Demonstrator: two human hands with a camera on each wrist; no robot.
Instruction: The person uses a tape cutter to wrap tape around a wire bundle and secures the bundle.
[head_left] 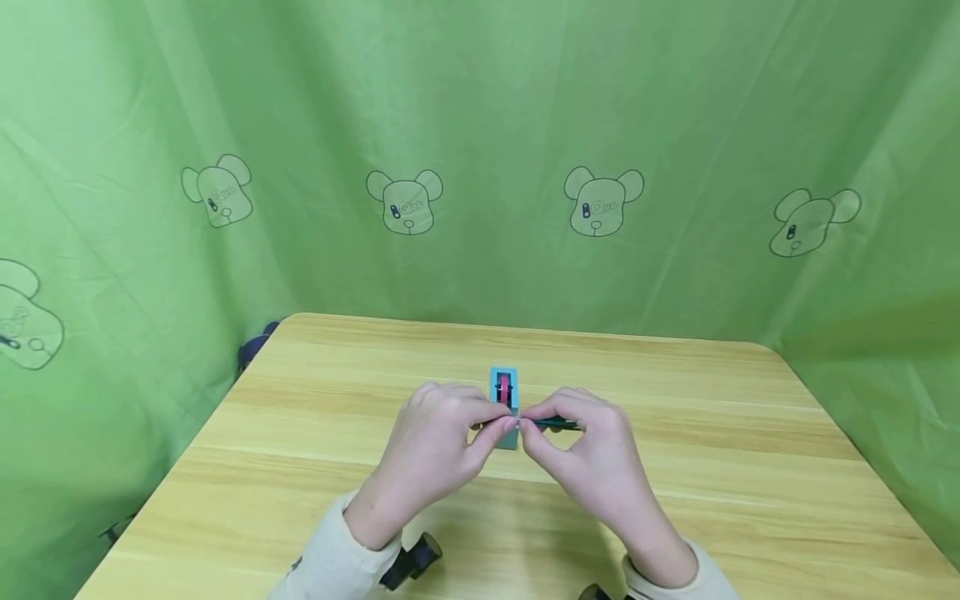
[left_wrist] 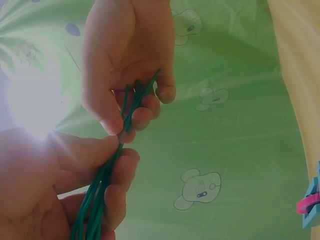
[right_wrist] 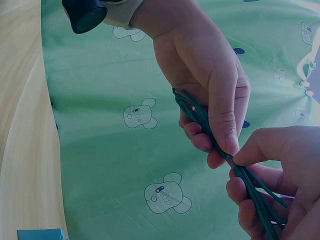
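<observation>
A bundle of thin dark-green cords (left_wrist: 95,202) runs between my two hands above the table. My left hand (head_left: 446,429) pinches it near the middle between thumb and forefinger, with the other fingers curled beneath. Close beside it, almost touching, my right hand (head_left: 592,446) pinches the same bundle, and loose cord ends (right_wrist: 274,220) lie along its fingers. At the pinch point a small clear band, which looks like tape (right_wrist: 230,160), shows around the cords. Just beyond the hands a blue tape dispenser (head_left: 503,375) with a pink core stands on the table, partly hidden by the fingers.
The light wood table (head_left: 375,350) spreads out on all sides of the hands. A green curtain (head_left: 510,275) with bear-head outlines hangs behind and at both sides. Black wrist mounts (head_left: 414,560) sit at the sleeves, low over the near part of the table.
</observation>
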